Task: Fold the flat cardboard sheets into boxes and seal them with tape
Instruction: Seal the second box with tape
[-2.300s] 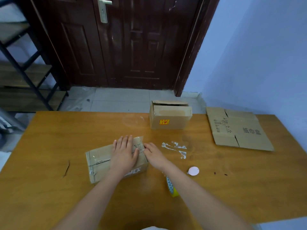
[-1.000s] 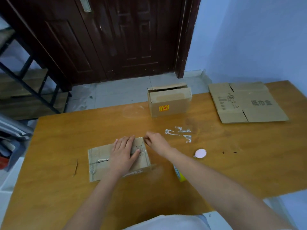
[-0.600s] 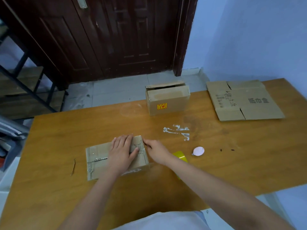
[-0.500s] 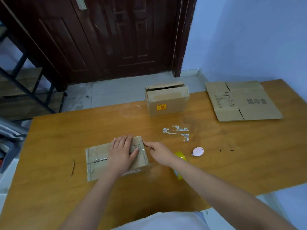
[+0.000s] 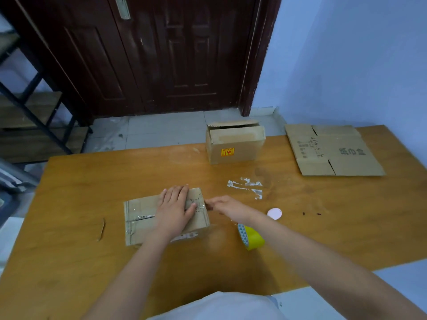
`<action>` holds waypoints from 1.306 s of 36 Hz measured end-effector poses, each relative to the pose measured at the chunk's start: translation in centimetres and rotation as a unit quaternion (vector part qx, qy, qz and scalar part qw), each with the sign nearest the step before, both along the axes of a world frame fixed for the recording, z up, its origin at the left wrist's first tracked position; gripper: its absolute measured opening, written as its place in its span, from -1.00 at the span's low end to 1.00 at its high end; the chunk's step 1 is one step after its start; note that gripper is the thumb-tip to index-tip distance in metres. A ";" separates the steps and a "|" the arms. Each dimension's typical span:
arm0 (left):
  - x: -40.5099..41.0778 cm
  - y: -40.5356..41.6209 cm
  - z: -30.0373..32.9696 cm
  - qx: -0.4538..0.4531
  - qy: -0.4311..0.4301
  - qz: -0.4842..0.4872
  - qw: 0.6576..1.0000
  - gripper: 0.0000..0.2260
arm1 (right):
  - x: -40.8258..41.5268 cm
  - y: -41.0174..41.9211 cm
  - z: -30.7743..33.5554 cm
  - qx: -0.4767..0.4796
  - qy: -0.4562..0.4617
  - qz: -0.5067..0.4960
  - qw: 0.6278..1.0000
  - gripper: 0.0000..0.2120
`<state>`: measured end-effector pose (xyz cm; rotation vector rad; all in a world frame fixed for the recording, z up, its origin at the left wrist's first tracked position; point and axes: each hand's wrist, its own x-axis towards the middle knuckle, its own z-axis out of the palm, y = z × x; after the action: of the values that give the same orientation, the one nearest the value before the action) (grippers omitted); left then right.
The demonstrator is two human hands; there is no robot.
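Sealing stage, near box. A small cardboard box (image 5: 161, 215) lies on the wooden table (image 5: 323, 227) directly before the person, its top flaps closed and a glossy strip of clear tape (image 5: 145, 217) running along the centre seam. The left hand (image 5: 173, 209) rests flat on the box top, fingers spread and grasping nothing, pinning the flaps down. The right hand (image 5: 228, 207) sits at the box's right edge, fingertips touching the corner where the tape ends; whether it pinches the tape or merely presses it cannot be told.

A yellow tape roll (image 5: 250, 236) lies on the table just beside the right forearm. A white round disc (image 5: 274, 213) lies near it. Farther back stands a second box (image 5: 234, 144) with its top flaps not fully shut, and well apart at the far right lies a flat cardboard sheet (image 5: 332, 151), not yet folded.

Judged next move: smooth the tape end down over the right edge while the left hand holds the flaps, then move on to the remaining pieces.
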<state>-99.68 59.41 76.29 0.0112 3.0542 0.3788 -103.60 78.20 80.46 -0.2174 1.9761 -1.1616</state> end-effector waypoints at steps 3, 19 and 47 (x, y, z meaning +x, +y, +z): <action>-0.1 0.0 0.1 -0.012 -0.008 -0.002 1.000 -0.22 | 0.3 1.7 0.2 0.041 0.054 0.006 0.998 -0.69; 0.0 0.1 0.2 -0.009 -0.013 -0.007 1.000 -0.41 | 5.1 0.0 -1.6 0.295 0.368 0.189 0.861 -0.66; 0.1 -0.2 0.4 -0.005 -0.006 -0.019 1.000 -0.27 | 1.1 -0.2 -0.9 0.277 0.436 0.415 0.749 -0.67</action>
<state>-99.56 59.24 76.65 0.0660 3.0393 0.3599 -102.47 78.03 79.53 -1.3521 2.4212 0.2218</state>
